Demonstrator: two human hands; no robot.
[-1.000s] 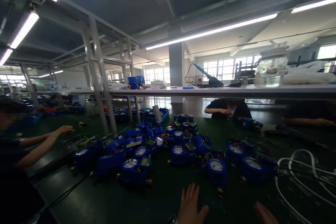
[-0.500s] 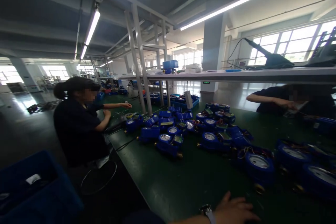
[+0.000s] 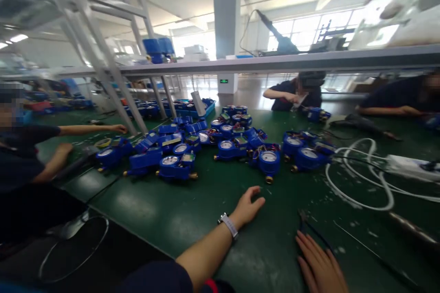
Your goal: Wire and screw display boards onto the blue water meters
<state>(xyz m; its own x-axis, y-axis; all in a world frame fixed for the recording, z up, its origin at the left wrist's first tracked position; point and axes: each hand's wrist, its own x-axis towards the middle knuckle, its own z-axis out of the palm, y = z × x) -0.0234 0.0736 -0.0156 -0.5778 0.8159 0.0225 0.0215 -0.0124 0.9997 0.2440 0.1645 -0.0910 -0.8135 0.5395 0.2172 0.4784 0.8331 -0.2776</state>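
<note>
My left hand [image 3: 248, 207], with a watch [image 3: 228, 225] on its wrist, is just above or on the green tabletop, thumb and fingers apart and holding nothing. Nearest to it is a blue water meter [image 3: 269, 161] with a round dial, loose wires and a brass end. My right hand [image 3: 319, 261] lies with fingers stretched out over the dark handles of a pair of pliers [image 3: 302, 218], whose jaws point away from me. Whether it touches the handles I cannot tell. More blue water meters [image 3: 175, 165] cluster across the table beyond my hands.
White cables [image 3: 360, 201] coil beside a power strip [image 3: 409, 165] on the right. A thin rod tool [image 3: 374, 252] lies near my right hand. A shelf [image 3: 275, 62] crosses above the table on metal posts [image 3: 113, 78]. Co-workers sit at left and across.
The view has swung right and down. My left hand now shows farther in over the table, and my right hand and the pliers have come into view.
</note>
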